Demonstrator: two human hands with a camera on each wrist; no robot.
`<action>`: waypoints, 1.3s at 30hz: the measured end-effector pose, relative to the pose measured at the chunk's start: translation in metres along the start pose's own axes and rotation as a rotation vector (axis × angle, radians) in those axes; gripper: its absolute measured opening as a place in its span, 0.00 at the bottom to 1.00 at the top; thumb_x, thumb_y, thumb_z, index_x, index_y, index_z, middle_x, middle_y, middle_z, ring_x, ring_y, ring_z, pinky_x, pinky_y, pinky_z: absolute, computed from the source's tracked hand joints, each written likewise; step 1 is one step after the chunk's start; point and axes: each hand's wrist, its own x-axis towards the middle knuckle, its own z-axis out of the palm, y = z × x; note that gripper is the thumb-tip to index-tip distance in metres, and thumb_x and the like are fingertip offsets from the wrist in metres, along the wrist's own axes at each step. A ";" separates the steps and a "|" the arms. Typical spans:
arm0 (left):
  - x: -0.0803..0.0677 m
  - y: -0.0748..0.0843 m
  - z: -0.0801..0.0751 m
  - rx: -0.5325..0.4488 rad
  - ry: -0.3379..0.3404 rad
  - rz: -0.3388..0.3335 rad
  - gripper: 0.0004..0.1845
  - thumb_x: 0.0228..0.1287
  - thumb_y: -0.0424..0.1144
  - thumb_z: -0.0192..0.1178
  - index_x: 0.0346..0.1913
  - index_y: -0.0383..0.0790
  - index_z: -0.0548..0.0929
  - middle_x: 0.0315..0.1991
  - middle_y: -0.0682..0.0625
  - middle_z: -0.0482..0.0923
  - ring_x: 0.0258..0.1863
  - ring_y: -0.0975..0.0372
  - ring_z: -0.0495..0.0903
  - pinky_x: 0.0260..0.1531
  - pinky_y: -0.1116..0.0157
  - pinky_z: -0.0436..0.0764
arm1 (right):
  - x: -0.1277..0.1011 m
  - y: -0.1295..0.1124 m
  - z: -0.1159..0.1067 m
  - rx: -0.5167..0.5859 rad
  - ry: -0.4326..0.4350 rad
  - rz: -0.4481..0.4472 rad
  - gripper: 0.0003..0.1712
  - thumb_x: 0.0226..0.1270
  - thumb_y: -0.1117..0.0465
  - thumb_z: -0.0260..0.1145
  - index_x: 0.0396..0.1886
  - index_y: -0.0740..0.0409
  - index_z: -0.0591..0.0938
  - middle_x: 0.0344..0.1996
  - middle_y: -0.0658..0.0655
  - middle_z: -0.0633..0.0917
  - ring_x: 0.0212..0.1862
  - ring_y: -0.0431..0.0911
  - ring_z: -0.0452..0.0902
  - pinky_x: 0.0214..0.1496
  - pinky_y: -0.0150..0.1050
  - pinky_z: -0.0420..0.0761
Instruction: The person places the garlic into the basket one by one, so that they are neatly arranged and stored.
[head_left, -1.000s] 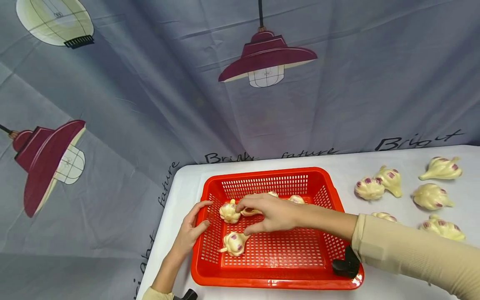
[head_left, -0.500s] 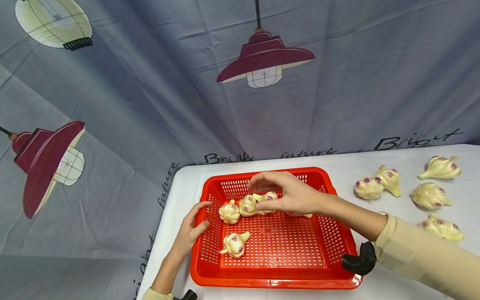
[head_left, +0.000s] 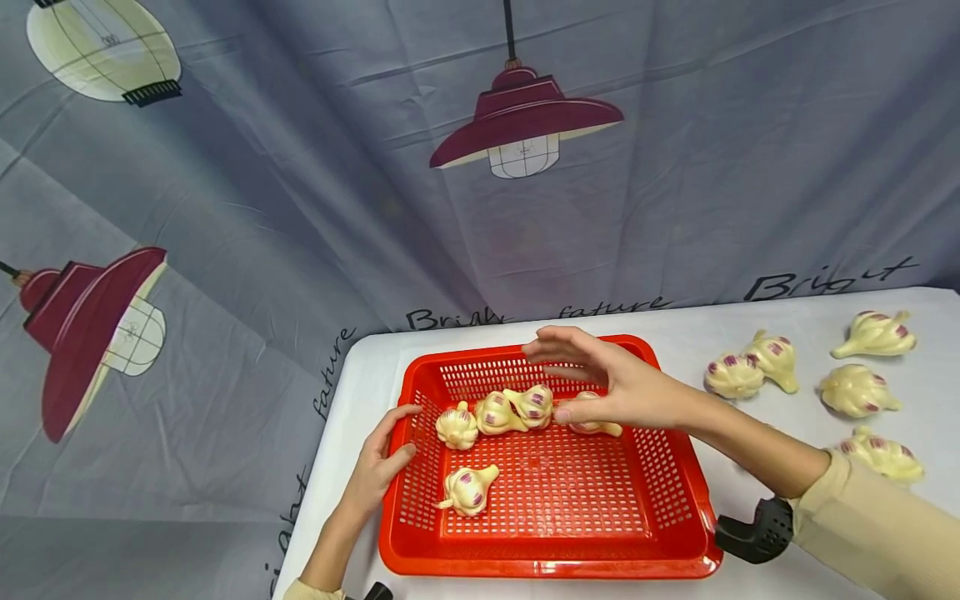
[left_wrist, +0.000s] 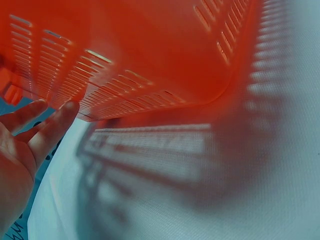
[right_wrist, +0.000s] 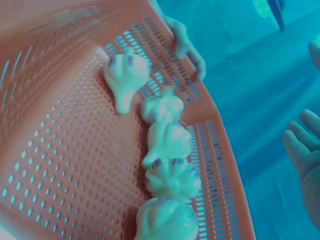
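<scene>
A red plastic basket holds several garlic bulbs. One garlic bulb lies alone near the front left, stem pointing right. Along the back stand others in a row: a bulb at the left, two touching near the middle, and a bulb partly behind my right hand. That right hand hovers over the back right of the basket, fingers spread, holding nothing. My left hand touches the basket's left rim with fairly straight fingers; the left wrist view shows its fingertips against the outer wall.
More garlic bulbs lie on the white table right of the basket: a pair touching, and others farther right, such as one bulb. A grey curtain printed with lamps hangs behind the table.
My right hand has moved right and back from the middle bulbs, its fingers spreading. The bulbs along the back are now more visible. My left hand has stayed at the rim.
</scene>
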 end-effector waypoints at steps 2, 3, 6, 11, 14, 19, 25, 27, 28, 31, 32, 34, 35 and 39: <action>0.000 0.000 0.001 -0.005 -0.003 0.001 0.27 0.66 0.22 0.50 0.69 0.34 0.68 0.64 0.30 0.66 0.50 0.45 0.77 0.40 0.56 0.86 | -0.009 0.001 -0.005 -0.016 0.009 0.013 0.46 0.64 0.64 0.73 0.77 0.46 0.60 0.71 0.50 0.71 0.72 0.45 0.65 0.69 0.38 0.68; 0.000 -0.001 0.001 -0.009 -0.006 0.004 0.27 0.66 0.22 0.50 0.69 0.34 0.68 0.64 0.30 0.66 0.50 0.45 0.77 0.40 0.56 0.86 | -0.013 0.002 -0.007 -0.023 0.013 0.016 0.46 0.64 0.64 0.72 0.77 0.45 0.60 0.71 0.50 0.70 0.72 0.45 0.64 0.69 0.37 0.68; 0.000 -0.001 0.001 -0.015 -0.010 0.002 0.27 0.67 0.23 0.50 0.69 0.34 0.68 0.64 0.30 0.66 0.50 0.44 0.77 0.40 0.56 0.86 | -0.030 0.004 -0.014 -0.033 0.028 0.024 0.46 0.65 0.66 0.71 0.78 0.44 0.59 0.72 0.52 0.69 0.73 0.43 0.61 0.69 0.33 0.66; 0.000 0.000 -0.001 -0.008 -0.006 -0.004 0.27 0.67 0.22 0.50 0.68 0.35 0.68 0.63 0.30 0.66 0.50 0.44 0.77 0.40 0.56 0.86 | -0.060 0.009 -0.024 -0.003 0.080 0.044 0.45 0.66 0.71 0.68 0.78 0.49 0.59 0.73 0.57 0.66 0.73 0.41 0.62 0.67 0.32 0.69; 0.001 0.002 -0.001 -0.006 -0.003 0.002 0.27 0.66 0.22 0.50 0.68 0.35 0.69 0.64 0.30 0.66 0.50 0.44 0.77 0.40 0.56 0.86 | -0.075 0.010 -0.029 -0.004 0.122 0.060 0.45 0.66 0.73 0.66 0.78 0.51 0.59 0.73 0.58 0.66 0.72 0.40 0.62 0.66 0.31 0.69; 0.004 0.002 0.001 -0.003 -0.011 0.002 0.28 0.65 0.21 0.49 0.68 0.35 0.68 0.64 0.30 0.66 0.50 0.41 0.76 0.40 0.56 0.86 | -0.093 0.015 -0.037 -0.020 0.165 0.030 0.46 0.64 0.78 0.65 0.78 0.56 0.58 0.71 0.59 0.68 0.72 0.40 0.63 0.64 0.28 0.69; 0.006 0.001 0.002 -0.013 -0.011 -0.011 0.28 0.64 0.21 0.49 0.68 0.37 0.69 0.65 0.31 0.66 0.51 0.39 0.75 0.40 0.55 0.86 | -0.116 0.028 -0.050 0.069 0.217 -0.091 0.48 0.57 0.88 0.60 0.77 0.69 0.55 0.71 0.64 0.68 0.72 0.44 0.64 0.66 0.30 0.69; 0.006 0.002 0.003 -0.016 -0.011 -0.014 0.28 0.64 0.22 0.49 0.68 0.37 0.69 0.65 0.31 0.65 0.51 0.39 0.75 0.40 0.55 0.86 | -0.126 0.033 -0.055 0.121 0.238 -0.149 0.48 0.54 0.91 0.57 0.75 0.74 0.54 0.71 0.66 0.67 0.72 0.45 0.64 0.66 0.32 0.70; 0.006 0.002 0.003 -0.016 -0.010 -0.014 0.28 0.64 0.22 0.49 0.68 0.37 0.69 0.65 0.31 0.65 0.51 0.39 0.75 0.40 0.55 0.86 | -0.131 0.036 -0.057 0.147 0.249 -0.174 0.47 0.53 0.93 0.56 0.75 0.76 0.53 0.71 0.67 0.67 0.72 0.47 0.65 0.66 0.33 0.70; 0.006 0.002 0.002 -0.013 -0.010 -0.011 0.28 0.65 0.22 0.49 0.69 0.36 0.68 0.65 0.31 0.66 0.51 0.39 0.75 0.40 0.55 0.86 | -0.147 0.045 -0.064 0.214 0.264 -0.243 0.46 0.52 0.95 0.52 0.73 0.81 0.51 0.71 0.69 0.66 0.71 0.49 0.67 0.66 0.34 0.71; 0.006 0.002 0.002 -0.011 -0.010 -0.009 0.28 0.65 0.22 0.49 0.69 0.35 0.68 0.65 0.31 0.66 0.51 0.39 0.75 0.40 0.55 0.86 | -0.152 0.048 -0.066 0.228 0.271 -0.261 0.46 0.52 0.96 0.51 0.72 0.83 0.50 0.71 0.69 0.66 0.71 0.49 0.67 0.66 0.34 0.71; 0.006 0.002 0.002 -0.007 -0.009 -0.008 0.28 0.65 0.22 0.49 0.69 0.35 0.68 0.65 0.31 0.66 0.51 0.38 0.75 0.40 0.55 0.86 | -0.164 0.051 -0.070 0.231 0.306 -0.261 0.45 0.52 0.96 0.51 0.72 0.83 0.50 0.71 0.68 0.67 0.70 0.48 0.68 0.66 0.33 0.70; 0.006 0.002 0.002 -0.005 -0.009 -0.008 0.28 0.65 0.22 0.49 0.69 0.34 0.68 0.65 0.31 0.66 0.51 0.39 0.75 0.40 0.55 0.86 | -0.169 0.052 -0.073 0.224 0.327 -0.260 0.45 0.53 0.96 0.51 0.72 0.83 0.50 0.71 0.67 0.67 0.71 0.48 0.67 0.67 0.33 0.69; 0.006 0.001 0.002 0.004 -0.007 -0.009 0.28 0.65 0.22 0.49 0.69 0.34 0.68 0.65 0.31 0.66 0.51 0.39 0.75 0.41 0.55 0.86 | -0.191 0.054 -0.081 0.199 0.440 -0.216 0.46 0.52 0.97 0.50 0.73 0.81 0.51 0.71 0.63 0.68 0.71 0.45 0.66 0.66 0.31 0.69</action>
